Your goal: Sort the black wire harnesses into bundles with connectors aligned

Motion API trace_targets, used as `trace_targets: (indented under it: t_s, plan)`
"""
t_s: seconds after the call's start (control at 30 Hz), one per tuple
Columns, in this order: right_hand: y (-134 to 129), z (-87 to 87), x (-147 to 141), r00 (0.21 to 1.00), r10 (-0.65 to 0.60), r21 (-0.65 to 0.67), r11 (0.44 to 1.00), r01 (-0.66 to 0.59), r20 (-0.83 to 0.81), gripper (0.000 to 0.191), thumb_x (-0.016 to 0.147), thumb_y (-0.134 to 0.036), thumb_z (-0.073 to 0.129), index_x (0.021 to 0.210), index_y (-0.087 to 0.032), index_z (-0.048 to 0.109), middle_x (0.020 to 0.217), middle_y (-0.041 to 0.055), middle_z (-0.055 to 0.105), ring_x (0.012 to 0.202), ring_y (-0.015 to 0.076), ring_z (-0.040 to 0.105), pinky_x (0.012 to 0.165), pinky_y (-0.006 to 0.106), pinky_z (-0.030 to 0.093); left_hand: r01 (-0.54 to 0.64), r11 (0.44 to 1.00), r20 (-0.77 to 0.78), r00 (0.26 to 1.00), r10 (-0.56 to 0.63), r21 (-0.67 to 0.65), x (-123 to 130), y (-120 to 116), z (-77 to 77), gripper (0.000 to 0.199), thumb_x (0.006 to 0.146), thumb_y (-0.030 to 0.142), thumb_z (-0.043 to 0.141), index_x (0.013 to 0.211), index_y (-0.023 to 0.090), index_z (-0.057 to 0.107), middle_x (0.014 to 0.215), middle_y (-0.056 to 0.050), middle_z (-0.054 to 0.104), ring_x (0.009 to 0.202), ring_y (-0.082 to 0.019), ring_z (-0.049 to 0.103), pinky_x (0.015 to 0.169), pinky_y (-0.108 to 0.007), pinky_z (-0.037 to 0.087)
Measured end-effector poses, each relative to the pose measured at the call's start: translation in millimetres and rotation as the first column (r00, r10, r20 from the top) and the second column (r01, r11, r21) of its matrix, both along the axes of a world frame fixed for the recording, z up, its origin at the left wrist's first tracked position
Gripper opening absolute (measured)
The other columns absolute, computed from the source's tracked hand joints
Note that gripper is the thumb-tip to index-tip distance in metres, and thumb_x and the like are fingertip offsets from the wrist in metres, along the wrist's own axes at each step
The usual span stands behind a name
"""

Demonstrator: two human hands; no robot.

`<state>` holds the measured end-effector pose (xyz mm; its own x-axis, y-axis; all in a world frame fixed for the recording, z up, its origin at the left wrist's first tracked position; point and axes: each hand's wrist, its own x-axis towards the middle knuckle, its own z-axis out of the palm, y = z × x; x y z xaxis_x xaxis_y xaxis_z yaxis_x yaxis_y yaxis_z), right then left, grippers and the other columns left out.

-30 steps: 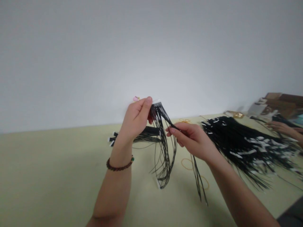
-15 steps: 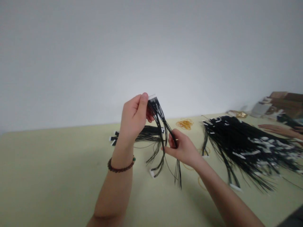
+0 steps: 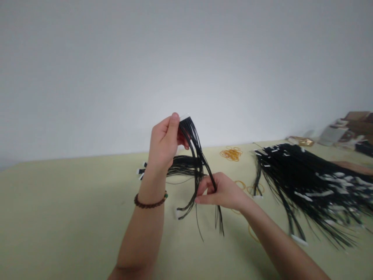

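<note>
My left hand (image 3: pixel 164 142), with a beaded bracelet at the wrist, pinches the white connector (image 3: pixel 184 117) at the top of a black wire harness (image 3: pixel 194 144). The wires hang down from it in strands. Lower down, my right hand (image 3: pixel 223 191) is closed on some of these strands, with loose ends dangling below it. A second white connector (image 3: pixel 178 213) hangs at the lower left end of the wires. Behind my hands another bundle of black wires (image 3: pixel 183 165) lies on the table, partly hidden.
A large pile of black wire harnesses (image 3: pixel 303 175) covers the right of the table (image 3: pixel 72 202). Yellow rubber bands (image 3: pixel 231 153) lie behind my right hand, with several loose ones nearer. Boxes (image 3: pixel 358 124) stand at the far right, near part of another person's hand (image 3: pixel 354 167).
My right hand has slid down along the strands, and the lower connector has swung left. The view has shifted slightly, and less of the other person's hand shows.
</note>
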<state>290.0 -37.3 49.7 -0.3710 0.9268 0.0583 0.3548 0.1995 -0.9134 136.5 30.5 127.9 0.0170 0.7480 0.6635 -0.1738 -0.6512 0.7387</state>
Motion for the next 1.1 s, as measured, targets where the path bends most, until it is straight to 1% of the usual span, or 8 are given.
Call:
trace_targets:
  t_s: [0.13, 0.23, 0.4, 0.5, 0.67, 0.8, 0.97, 1.1]
  plan:
    - [5, -13.1, -4, 0.991, 0.062, -0.057, 0.997, -0.056, 0.117, 0.018, 0.060, -0.027, 0.073, 0.070, -0.014, 0.064, 0.065, 0.0006, 0.064, 0.055, 0.0103, 0.055, 0.050, 0.020, 0.040, 0.008, 1.000, 0.059, 0.998, -0.008, 0.002, -1, 10, -0.8, 0.036, 0.087, 0.050, 0.040, 0.069, 0.020, 0.045, 0.052, 0.002, 0.047, 0.041, -0.008, 0.048, 0.038, -0.020, 0.038]
    - [8, -21.1, -7, 0.992, 0.059, -0.150, 0.988, -0.042, 0.108, 0.013, 0.062, -0.017, 0.067, 0.072, -0.015, 0.058, 0.054, -0.0028, 0.059, 0.048, 0.0104, 0.054, 0.045, 0.020, 0.039, 0.013, 1.000, 0.094, 0.996, -0.012, 0.000, -4, 15, -0.2, 0.034, 0.089, 0.047, 0.040, 0.068, 0.020, 0.045, 0.052, 0.003, 0.046, 0.041, -0.007, 0.046, 0.038, -0.020, 0.037]
    - [6, -8.8, 3, 0.991, 0.101, -0.142, 0.986, -0.088, 0.089, 0.012, 0.067, -0.020, 0.065, 0.070, -0.015, 0.055, 0.056, -0.0008, 0.063, 0.045, 0.0083, 0.052, 0.045, 0.019, 0.037, -0.045, 0.999, 0.107, 0.993, 0.047, -0.028, -18, 19, 0.2, 0.036, 0.087, 0.046, 0.043, 0.063, 0.019, 0.044, 0.049, 0.004, 0.044, 0.038, -0.006, 0.041, 0.034, -0.019, 0.033]
    - [2, 6.7, 17, 0.986, 0.167, -0.137, 0.976, -0.169, -0.031, 0.020, 0.073, -0.032, 0.065, 0.068, -0.014, 0.057, 0.056, 0.0004, 0.063, 0.045, 0.0064, 0.047, 0.046, 0.018, 0.034, -0.106, 0.993, 0.038, 0.993, 0.108, -0.053, -28, 25, -2.4, 0.037, 0.085, 0.049, 0.045, 0.064, 0.019, 0.045, 0.047, 0.004, 0.045, 0.036, -0.007, 0.040, 0.033, -0.019, 0.031]
    - [-6, 26.3, 46, 0.974, 0.148, -0.083, 0.983, -0.164, -0.170, 0.028, 0.074, -0.041, 0.066, 0.066, -0.015, 0.057, 0.045, -0.0029, 0.055, 0.040, 0.0066, 0.041, 0.044, 0.021, 0.027, -0.140, 0.990, -0.061, 0.989, 0.138, -0.016, -35, 31, -7.9, 0.038, 0.084, 0.049, 0.047, 0.063, 0.018, 0.048, 0.046, 0.002, 0.048, 0.037, -0.007, 0.043, 0.034, -0.019, 0.033]
    - [-12, 32.7, 62, 0.964, 0.148, -0.058, 0.985, -0.165, -0.221, 0.030, 0.075, -0.043, 0.064, 0.063, -0.017, 0.058, 0.043, -0.0028, 0.052, 0.040, 0.0079, 0.043, 0.046, 0.022, 0.030, -0.152, 0.988, -0.136, 0.979, 0.155, 0.032, -35, 26, -8.3, 0.039, 0.085, 0.048, 0.047, 0.061, 0.017, 0.050, 0.046, 0.002, 0.048, 0.037, -0.007, 0.044, 0.035, -0.018, 0.033]
    - [-8, 27.6, 53, 0.944, 0.127, -0.100, 0.981, -0.165, -0.306, 0.017, 0.074, -0.030, 0.068, 0.078, -0.014, 0.062, 0.056, -0.0006, 0.059, 0.048, 0.0074, 0.050, 0.048, 0.020, 0.036, -0.197, 0.978, -0.300, 0.930, 0.210, 0.074, -31, 13, -3.0, 0.041, 0.086, 0.049, 0.043, 0.063, 0.016, 0.052, 0.044, 0.002, 0.049, 0.037, -0.008, 0.047, 0.037, -0.017, 0.036]
    - [-7, 23.6, 31, 0.911, 0.093, -0.070, 0.989, -0.131, -0.402, 0.016, 0.078, -0.026, 0.065, 0.086, -0.014, 0.061, 0.065, 0.0009, 0.062, 0.049, 0.0059, 0.049, 0.048, 0.019, 0.036, -0.058, 0.994, -0.534, 0.839, 0.101, 0.096, -13, -3, 0.4, 0.043, 0.089, 0.046, 0.039, 0.060, 0.016, 0.050, 0.049, 0.002, 0.052, 0.043, -0.006, 0.050, 0.043, -0.016, 0.038]
